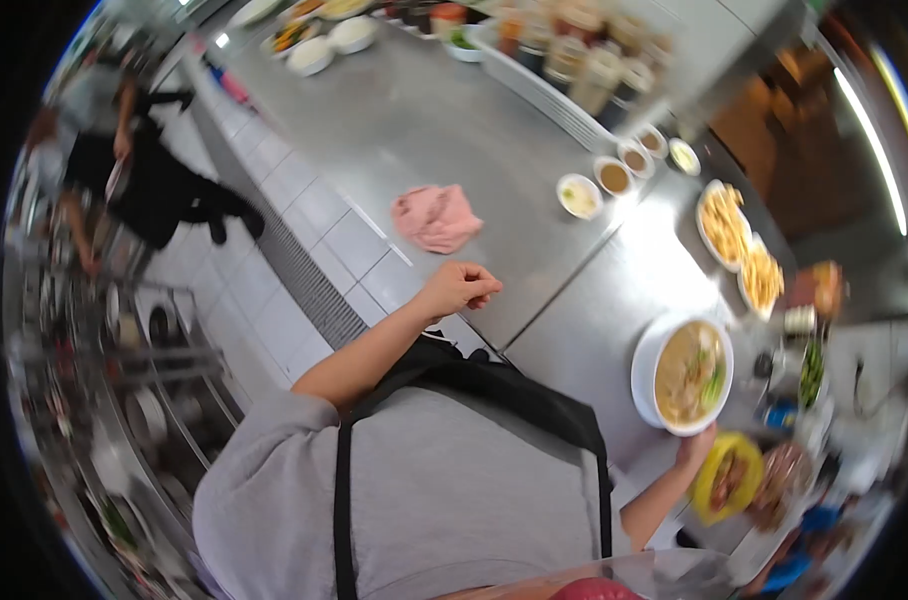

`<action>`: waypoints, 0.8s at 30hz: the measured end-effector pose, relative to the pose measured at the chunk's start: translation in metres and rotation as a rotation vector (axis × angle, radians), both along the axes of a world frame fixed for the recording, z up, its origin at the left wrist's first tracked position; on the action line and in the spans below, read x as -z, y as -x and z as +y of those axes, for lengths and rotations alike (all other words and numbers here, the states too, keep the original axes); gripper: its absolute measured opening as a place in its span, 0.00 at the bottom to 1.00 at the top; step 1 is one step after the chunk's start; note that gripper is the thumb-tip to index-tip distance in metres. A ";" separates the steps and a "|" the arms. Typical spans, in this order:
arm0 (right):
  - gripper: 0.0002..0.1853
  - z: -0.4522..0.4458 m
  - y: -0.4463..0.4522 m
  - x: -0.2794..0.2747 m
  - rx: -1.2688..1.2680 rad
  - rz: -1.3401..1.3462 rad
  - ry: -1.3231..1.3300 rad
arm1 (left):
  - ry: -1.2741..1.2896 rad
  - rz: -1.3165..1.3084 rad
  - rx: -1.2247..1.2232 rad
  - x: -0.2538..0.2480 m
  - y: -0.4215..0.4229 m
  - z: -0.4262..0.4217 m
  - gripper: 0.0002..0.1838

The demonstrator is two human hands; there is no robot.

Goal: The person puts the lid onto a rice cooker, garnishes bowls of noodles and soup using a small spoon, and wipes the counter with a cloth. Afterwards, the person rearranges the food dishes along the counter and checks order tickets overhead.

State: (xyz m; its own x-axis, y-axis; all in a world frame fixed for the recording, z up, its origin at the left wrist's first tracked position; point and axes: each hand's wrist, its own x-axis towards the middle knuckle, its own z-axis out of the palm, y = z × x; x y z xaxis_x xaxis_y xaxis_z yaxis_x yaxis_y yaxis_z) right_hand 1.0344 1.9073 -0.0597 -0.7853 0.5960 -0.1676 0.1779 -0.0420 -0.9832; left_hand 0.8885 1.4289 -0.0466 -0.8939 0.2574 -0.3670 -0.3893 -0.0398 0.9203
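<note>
A large white bowl [647,378] of pale brown soup with green leaves is at the right, over the steel counter. My right hand [696,448] grips the near rim of this bowl, its fingers partly hidden beneath. Over the counter's near edge, my left hand [461,291] is closed with its fingers curled in, and nothing shows in it. A crumpled pink cloth [436,218] lies on the steel just beyond my left hand, apart from it.
Small sauce cups [614,177] and plates of fries [724,222] stand beyond the bowl. A white tray [544,92] holds several bottles at the back. A yellow bowl [709,490] sits close to my right hand. Another person [124,150] stands at the left beside shelves [149,365].
</note>
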 end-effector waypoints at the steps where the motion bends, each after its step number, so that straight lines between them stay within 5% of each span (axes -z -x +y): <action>1: 0.16 0.000 0.002 -0.008 -0.032 0.002 0.011 | -0.031 0.014 -0.019 0.005 -0.004 -0.011 0.07; 3: 0.16 0.070 0.009 0.014 -0.004 -0.211 -0.217 | -0.101 0.038 -0.107 0.007 -0.009 -0.027 0.07; 4: 0.14 0.093 0.012 0.010 0.310 -0.188 -0.086 | -0.115 0.060 -0.173 0.005 -0.010 -0.040 0.07; 6: 0.14 0.046 0.036 -0.077 0.414 -0.361 -1.034 | -0.085 0.017 -0.194 0.004 -0.014 -0.063 0.10; 11: 0.14 -0.153 0.145 -0.146 -0.029 0.309 -0.884 | -0.187 -0.100 -0.423 0.018 -0.004 -0.126 0.16; 13: 0.15 -0.214 0.187 -0.086 -0.546 0.364 -0.376 | -0.233 -0.065 -0.516 0.040 0.006 -0.160 0.14; 14: 0.18 -0.298 0.184 -0.096 -0.761 0.207 -0.782 | -0.245 -0.035 -0.582 0.047 0.009 -0.178 0.13; 16: 0.24 -0.387 0.200 -0.064 -1.224 0.501 -1.328 | -0.312 -0.005 -0.666 0.055 0.015 -0.216 0.11; 19: 0.24 -0.474 0.228 -0.026 -1.390 0.414 -1.500 | -0.356 -0.141 -0.683 0.096 0.037 -0.281 0.12; 21: 0.24 -0.505 0.263 0.004 -1.089 0.306 -1.560 | -0.449 -0.264 -0.783 0.117 0.061 -0.317 0.11; 24: 0.23 -0.558 0.324 0.018 -0.987 0.328 -1.463 | -0.572 -0.349 -0.931 0.167 0.111 -0.367 0.10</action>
State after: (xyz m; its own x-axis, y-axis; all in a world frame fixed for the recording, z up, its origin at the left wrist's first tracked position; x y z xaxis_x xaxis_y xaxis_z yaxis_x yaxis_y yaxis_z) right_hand 0.7106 1.3493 -0.0774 -0.7957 -0.5597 0.2314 -0.5940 0.7958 -0.1177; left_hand 0.7778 1.0624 -0.2141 -0.6976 -0.2411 -0.6747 -0.2200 -0.8241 0.5220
